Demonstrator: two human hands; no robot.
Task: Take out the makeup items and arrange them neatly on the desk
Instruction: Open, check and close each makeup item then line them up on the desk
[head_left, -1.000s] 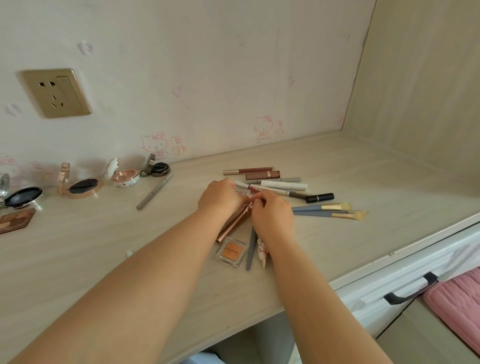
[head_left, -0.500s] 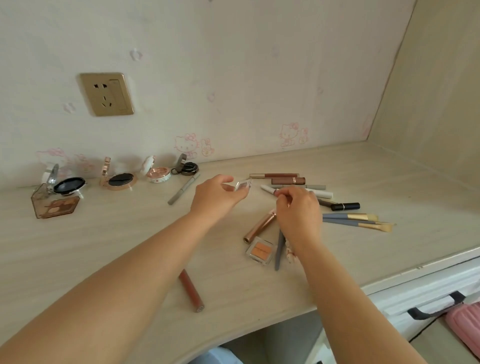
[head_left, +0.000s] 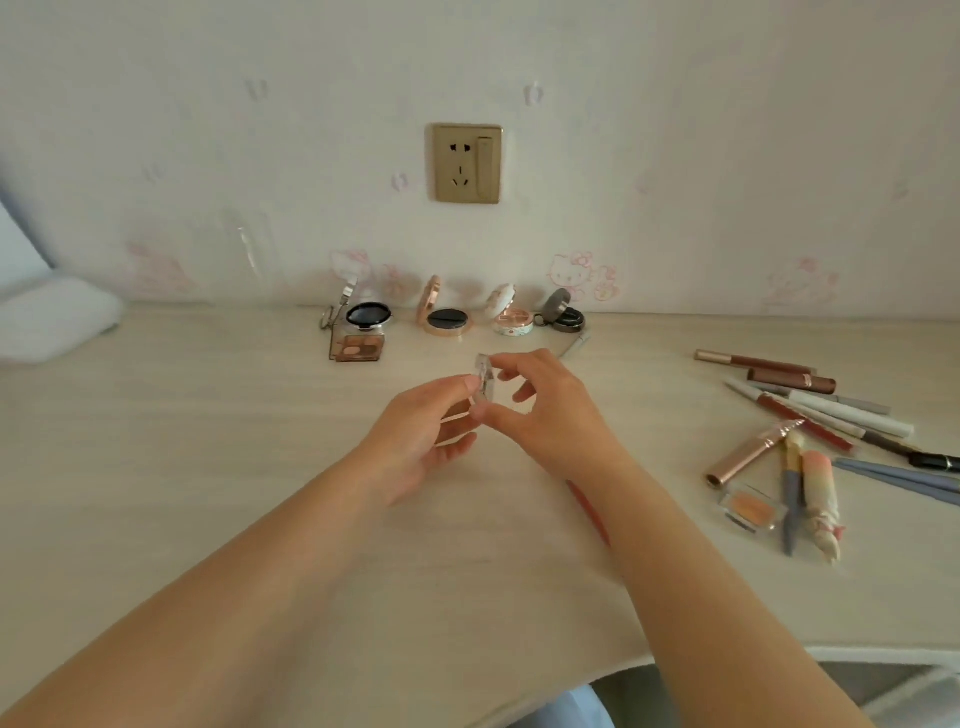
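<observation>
Both hands meet above the middle of the desk (head_left: 156, 467): the left hand (head_left: 415, 441) and the right hand (head_left: 550, 415) each pinch a small clear case (head_left: 484, 376) between thumb and fingertips, lifted off the surface, probably to pry it open so it can join the open compacts (head_left: 447, 317) lined up along the wall. Off to the right a jumble of pencils and tubes (head_left: 810, 405) lies unsorted, so the arranging looks about half done.
</observation>
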